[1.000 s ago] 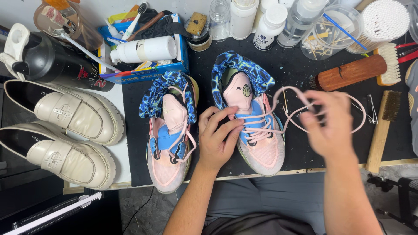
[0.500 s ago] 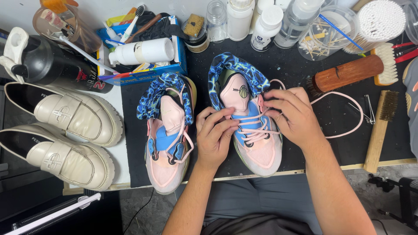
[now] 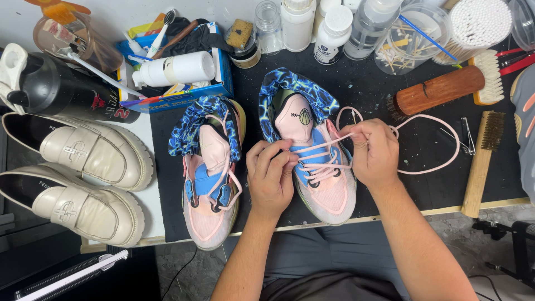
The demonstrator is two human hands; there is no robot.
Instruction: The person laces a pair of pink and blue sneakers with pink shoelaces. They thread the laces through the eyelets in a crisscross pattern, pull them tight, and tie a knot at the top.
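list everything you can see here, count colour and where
sneakers: 2, pink and blue, side by side on the black mat, centre
lace: 1, pink, threaded in the right sneaker, loose end looped to its right
mat: 1, black, covering the bench
loafers: 2, cream, left edge
black bottle: 1, lying at upper left
blue box: 1, behind the left sneaker, holding a white bottle and brushes
bottles: several, white and clear, back centre
swab tubs: 2, clear, upper right
brushes: 2, wooden, right
left hand: 1, on the right sneaker's laces
right hand: 1, pinching the lace
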